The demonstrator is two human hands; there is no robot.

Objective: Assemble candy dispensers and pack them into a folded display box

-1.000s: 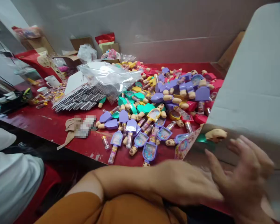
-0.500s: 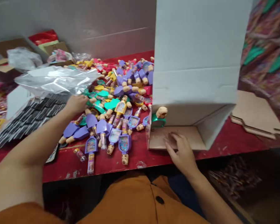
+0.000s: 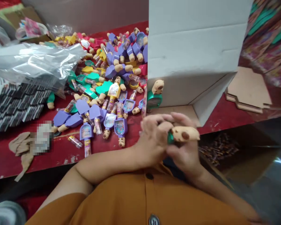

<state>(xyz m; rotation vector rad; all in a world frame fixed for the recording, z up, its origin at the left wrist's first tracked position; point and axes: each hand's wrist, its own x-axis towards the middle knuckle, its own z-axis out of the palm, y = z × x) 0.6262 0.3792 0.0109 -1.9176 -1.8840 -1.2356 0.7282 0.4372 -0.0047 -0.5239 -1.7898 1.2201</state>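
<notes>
Both hands meet in front of the white carton (image 3: 194,53), around a green toy with a tan, brown-spotted animal head (image 3: 186,134). My left hand (image 3: 152,140) is closed on its green part, which the fingers mostly cover. My right hand (image 3: 186,156) is closed around it from below and behind, some of its fingers hidden. Another green toy with an animal head (image 3: 155,97) stands upright at the carton's left inner side. To the left lies a heap of similar toys, among them a purple one (image 3: 86,131) with a clear candy tube.
Flat cardboard pieces (image 3: 248,89) lie right of the carton. Stacked black-and-white cards (image 3: 18,104) and a clear plastic bag (image 3: 42,59) are at left. A cloth (image 3: 22,148) lies near the front edge. Below right, an open box (image 3: 250,156) holds many small tubes.
My left hand has come from the heap near the plastic bag to my right hand, bringing a green toy. My right hand has lifted from the carton's floor. The view has shifted.
</notes>
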